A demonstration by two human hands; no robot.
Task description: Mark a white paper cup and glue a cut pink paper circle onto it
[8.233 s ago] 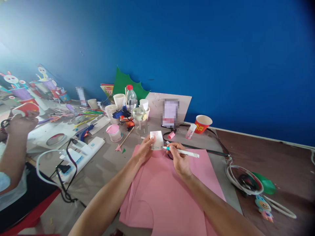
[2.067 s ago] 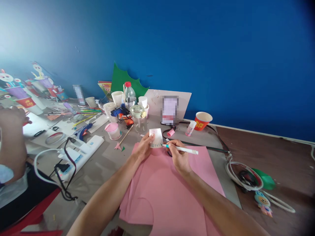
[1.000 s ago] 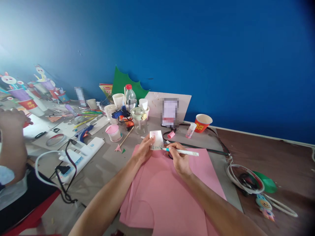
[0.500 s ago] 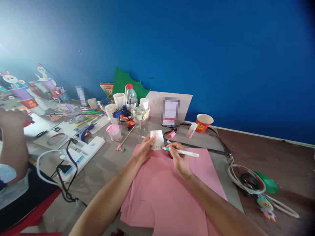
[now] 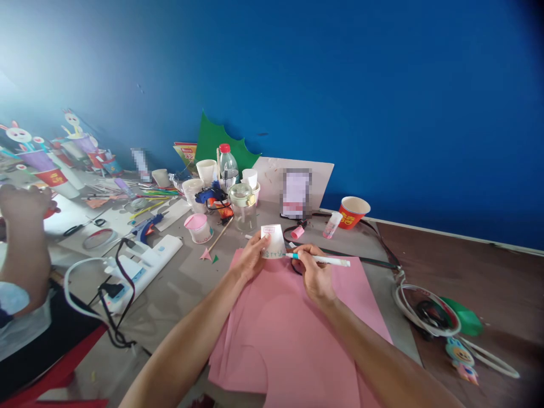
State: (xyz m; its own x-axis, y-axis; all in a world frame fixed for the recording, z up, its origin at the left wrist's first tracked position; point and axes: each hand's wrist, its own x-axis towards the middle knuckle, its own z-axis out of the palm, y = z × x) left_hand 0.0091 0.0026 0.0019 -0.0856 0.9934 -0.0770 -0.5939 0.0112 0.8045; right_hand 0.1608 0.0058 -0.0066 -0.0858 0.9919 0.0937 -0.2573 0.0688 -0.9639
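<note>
My left hand (image 5: 254, 256) grips a small white paper piece (image 5: 276, 237) by its left side, thumb on the front. A pink outlined shape is drawn near its top, and green-blue strokes run along its lower edge. I cannot tell whether it is a flat card or a cup's wall. Between the fingers of my right hand (image 5: 315, 277) is a white felt-tip marker (image 5: 329, 260) with a teal band, its tip at the piece's lower right edge. Both hands are above stacked pink paper sheets (image 5: 306, 345).
A lidded glass jar (image 5: 243, 212), a pink-topped cup (image 5: 198, 229), a glue stick (image 5: 331, 225) and a red paper cup (image 5: 354, 212) stand beyond the hands. Left are a power strip (image 5: 147, 272), a glue gun (image 5: 148, 229) and another person's forearm (image 5: 23, 249). A coiled cable (image 5: 402, 300) lies right.
The marker's tip has shifted slightly right along the paper piece's lower edge, and my right hand has moved right with it. The white piece is turned a little.
</note>
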